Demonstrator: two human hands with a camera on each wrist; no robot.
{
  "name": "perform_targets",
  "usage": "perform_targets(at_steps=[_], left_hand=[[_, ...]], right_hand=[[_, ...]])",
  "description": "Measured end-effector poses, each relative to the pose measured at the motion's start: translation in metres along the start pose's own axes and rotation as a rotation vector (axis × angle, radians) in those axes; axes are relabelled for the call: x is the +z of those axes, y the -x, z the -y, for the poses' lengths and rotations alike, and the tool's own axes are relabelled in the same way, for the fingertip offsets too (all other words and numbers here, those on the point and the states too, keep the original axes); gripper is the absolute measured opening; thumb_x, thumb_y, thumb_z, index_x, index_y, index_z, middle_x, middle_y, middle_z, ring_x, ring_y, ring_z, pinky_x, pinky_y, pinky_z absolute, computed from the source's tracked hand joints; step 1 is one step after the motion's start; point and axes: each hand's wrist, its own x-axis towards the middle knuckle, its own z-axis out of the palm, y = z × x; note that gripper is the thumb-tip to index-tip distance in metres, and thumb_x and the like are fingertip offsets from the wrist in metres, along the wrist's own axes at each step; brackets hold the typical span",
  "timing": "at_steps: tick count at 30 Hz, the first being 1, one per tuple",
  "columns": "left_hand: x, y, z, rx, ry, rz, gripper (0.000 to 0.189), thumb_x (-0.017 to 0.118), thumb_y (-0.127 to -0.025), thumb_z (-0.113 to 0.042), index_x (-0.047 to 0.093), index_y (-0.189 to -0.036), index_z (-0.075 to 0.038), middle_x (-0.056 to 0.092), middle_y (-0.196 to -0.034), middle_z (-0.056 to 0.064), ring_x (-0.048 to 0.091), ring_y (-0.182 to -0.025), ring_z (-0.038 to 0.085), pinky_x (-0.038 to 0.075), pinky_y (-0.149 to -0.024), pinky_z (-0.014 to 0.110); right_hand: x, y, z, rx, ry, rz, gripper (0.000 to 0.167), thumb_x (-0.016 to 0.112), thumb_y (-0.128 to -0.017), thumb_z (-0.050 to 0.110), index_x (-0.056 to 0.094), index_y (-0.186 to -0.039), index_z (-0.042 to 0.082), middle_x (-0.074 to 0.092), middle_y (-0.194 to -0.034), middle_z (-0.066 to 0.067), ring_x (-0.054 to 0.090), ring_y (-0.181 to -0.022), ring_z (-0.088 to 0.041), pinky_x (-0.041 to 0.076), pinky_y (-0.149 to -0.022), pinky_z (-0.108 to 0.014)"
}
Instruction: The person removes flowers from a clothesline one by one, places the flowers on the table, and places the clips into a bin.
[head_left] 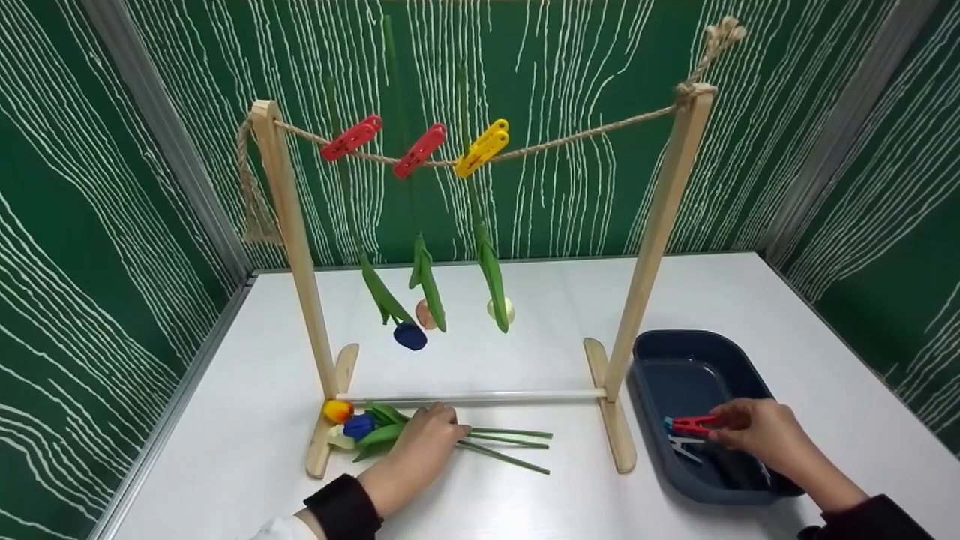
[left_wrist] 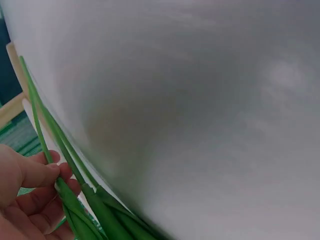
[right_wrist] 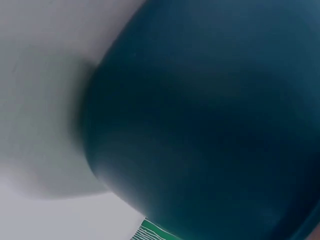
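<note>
Three artificial tulips lie on the white table at the left foot of a wooden rack: an orange-yellow tulip (head_left: 338, 410), a blue tulip (head_left: 359, 427) and a white tulip (head_left: 341, 437). My left hand (head_left: 427, 442) is over their green stems (head_left: 510, 442). In the left wrist view, its thumb and fingers pinch one stem (left_wrist: 39, 122), while the others run alongside; which bloom it bears I cannot tell. Above the dark blue basin (head_left: 649, 420), my right hand (head_left: 761, 431) pinches a red clothespin (head_left: 694, 424). A pale clothespin (head_left: 685, 448) lies in the basin below it.
A rope (head_left: 592, 133) spans the rack's wooden posts (head_left: 660, 225). From it hang three upside-down tulips, held by two red clothespins (head_left: 351, 139) and a yellow clothespin (head_left: 481, 148). A white rod (head_left: 472, 395) joins the feet. Green patterned walls (head_left: 562, 195) surround the table.
</note>
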Motion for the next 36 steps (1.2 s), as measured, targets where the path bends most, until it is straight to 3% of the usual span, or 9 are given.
perform_targets(at_steps=[8,18,22,26,31,36], left_hand=[[0.003,0.0,-0.001,0.004,-0.022,0.047,0.027,0.071,-0.073,0.005,0.075,-0.091,-0.014,0.061,-0.08,0.002,0.055,-0.075,0.017,0.048,-0.064,0.031],[-0.003,-0.002,-0.003,0.006,-0.002,0.091,0.028,0.068,-0.075,0.008,0.071,-0.097,-0.01,0.061,-0.084,0.002,0.058,-0.079,0.017,0.049,-0.067,0.032],[-0.012,-0.006,-0.002,0.013,0.043,0.108,0.031,0.067,-0.077,0.009,0.07,-0.102,-0.008,0.062,-0.089,0.004,0.059,-0.085,0.018,0.051,-0.071,0.033],[-0.032,-0.014,-0.003,0.009,0.064,0.103,0.036,0.065,-0.078,0.011,0.068,-0.109,-0.007,0.063,-0.094,0.005,0.058,-0.087,0.019,0.051,-0.073,0.032],[-0.069,-0.024,-0.006,-0.002,0.145,0.012,0.034,0.063,-0.083,0.009,0.066,-0.114,-0.005,0.065,-0.098,0.007,0.059,-0.089,0.018,0.052,-0.076,0.026],[-0.107,-0.034,-0.009,0.006,0.289,-0.212,0.03,0.064,-0.086,0.004,0.066,-0.115,-0.004,0.065,-0.098,0.007,0.06,-0.091,0.017,0.052,-0.079,0.023]], right_hand=[[0.004,-0.001,-0.005,-0.06,0.176,0.054,0.025,0.081,-0.072,0.015,0.07,-0.085,-0.003,0.068,-0.075,-0.006,0.061,-0.067,-0.017,0.05,-0.058,-0.031],[0.004,0.0,-0.007,-0.096,0.191,0.092,0.029,0.081,-0.071,0.018,0.072,-0.089,-0.002,0.069,-0.079,-0.007,0.063,-0.072,-0.019,0.052,-0.061,-0.032],[-0.003,0.0,-0.002,-0.113,0.188,0.111,0.031,0.081,-0.072,0.02,0.071,-0.092,-0.003,0.07,-0.081,-0.007,0.064,-0.074,-0.019,0.052,-0.063,-0.031],[-0.013,0.0,0.007,-0.14,0.169,0.103,0.032,0.079,-0.074,0.018,0.07,-0.094,-0.005,0.07,-0.085,-0.01,0.065,-0.076,-0.021,0.053,-0.064,-0.029],[-0.029,0.0,0.026,-0.17,0.14,0.073,0.031,0.078,-0.076,0.017,0.07,-0.098,-0.004,0.07,-0.089,-0.012,0.065,-0.075,-0.016,0.052,-0.062,-0.023],[-0.046,-0.002,0.058,-0.205,0.119,0.007,0.028,0.076,-0.08,0.015,0.07,-0.101,-0.002,0.07,-0.09,-0.011,0.066,-0.075,-0.014,0.053,-0.06,-0.021]])
